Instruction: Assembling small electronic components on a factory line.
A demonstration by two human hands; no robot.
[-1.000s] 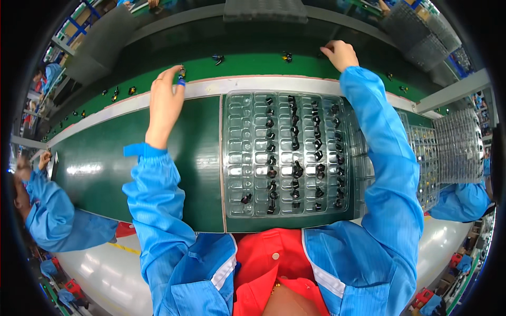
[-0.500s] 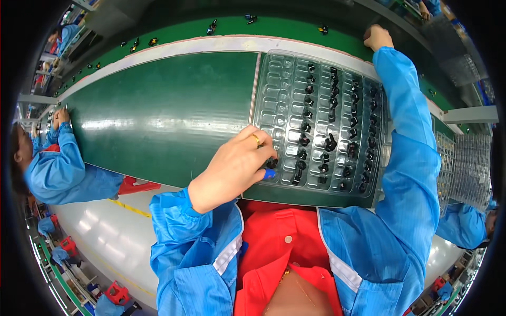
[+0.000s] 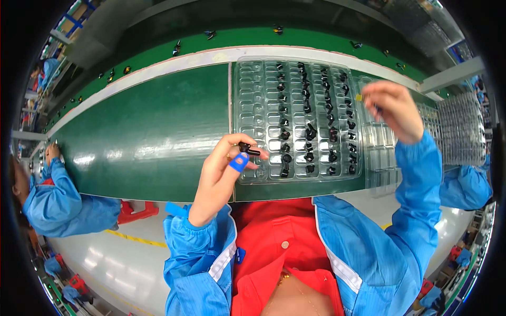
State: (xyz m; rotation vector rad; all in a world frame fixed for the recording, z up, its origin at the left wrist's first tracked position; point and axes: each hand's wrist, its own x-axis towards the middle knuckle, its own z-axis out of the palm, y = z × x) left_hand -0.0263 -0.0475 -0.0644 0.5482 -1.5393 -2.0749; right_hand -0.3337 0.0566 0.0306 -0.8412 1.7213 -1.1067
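Left grip [image 3: 217, 167]: thumb and fingers nearly closed, pinching black part [image 3: 246, 148]; blue cover [image 3: 239, 162] on thumb.
Black part: above tray's left edge, near its near-left corner; stem points right.
Right grip [image 3: 396, 108]: blurred; fingers curled on dark piece [image 3: 378, 108], yellow bit [image 3: 359, 97] at fingertips; exact closure hard to tell. Right of tray's far-right corner, above second tray [image 3: 379, 163].
Tray [image 3: 245, 100]: clear, on table [image 3: 147, 131], between far and near edges; columns of small parts [image 3: 311, 131].
Belt [image 3: 240, 38]: green, beyond table's far edge; scattered pieces [image 3: 210, 35].
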